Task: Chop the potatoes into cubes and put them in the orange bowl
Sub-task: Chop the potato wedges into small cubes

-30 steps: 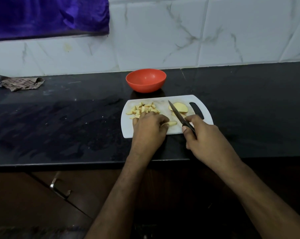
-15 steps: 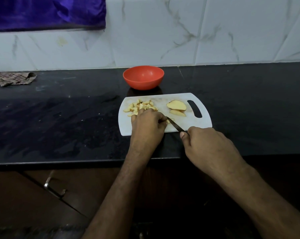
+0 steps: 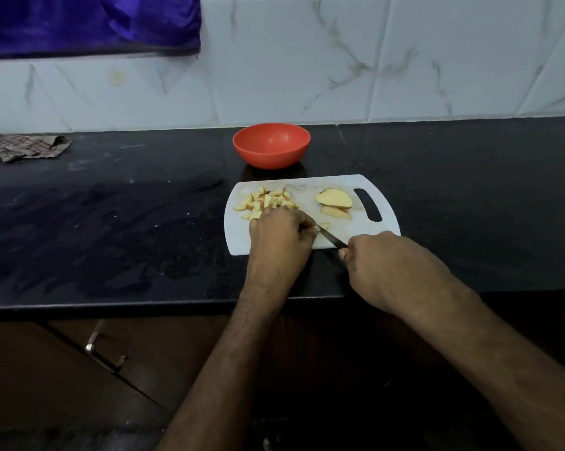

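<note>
Remaining pressed into potato: knife (image 3: 331, 238)

My worktop (image 3: 112, 222) is black stone, dusty and smeared. A white chopping board (image 3: 238, 236) lies on it near the front edge, its handle slot to the right. Just behind the board stands the orange bowl (image 3: 271, 146). A crumpled checked cloth (image 3: 24, 146) lies at the back left edge.

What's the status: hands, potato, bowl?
Left hand holds potato piece; right hand grips knife, cutting. Orange bowl empty. Nothing in the way.
</note>
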